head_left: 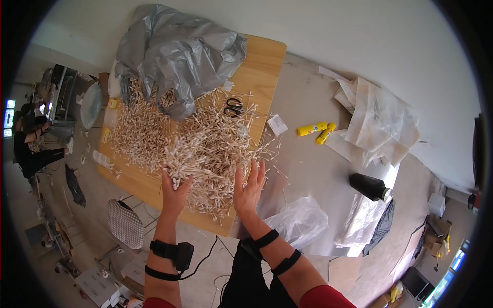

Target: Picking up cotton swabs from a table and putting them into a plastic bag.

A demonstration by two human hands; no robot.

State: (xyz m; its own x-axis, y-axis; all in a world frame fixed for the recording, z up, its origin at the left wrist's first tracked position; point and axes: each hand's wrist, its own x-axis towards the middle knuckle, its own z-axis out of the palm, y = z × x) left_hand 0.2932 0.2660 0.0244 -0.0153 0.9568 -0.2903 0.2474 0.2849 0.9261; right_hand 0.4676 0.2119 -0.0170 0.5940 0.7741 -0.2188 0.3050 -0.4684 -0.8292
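A large loose heap of cotton swabs (144,136) with pale sticks and white tips covers much of the wooden table (267,61). My left hand (174,194) is at the heap's near edge, thumb and fingers around a bunch of cotton swabs (182,156); some of its fingers are hidden by the swabs. At the heap's right side, my right hand (249,191) has its fingers stretched out and slightly apart, the palm turned toward the swabs. Black-handled scissors (233,108) lie beyond it among the swabs.
A grey plastic bag (179,51) spreads over the far part of the table. On the metal table to the right are a small white box (277,124), yellow tubes (311,129), a black bottle (368,187) and a clear bag (300,220). Another person (31,149) sits far left.
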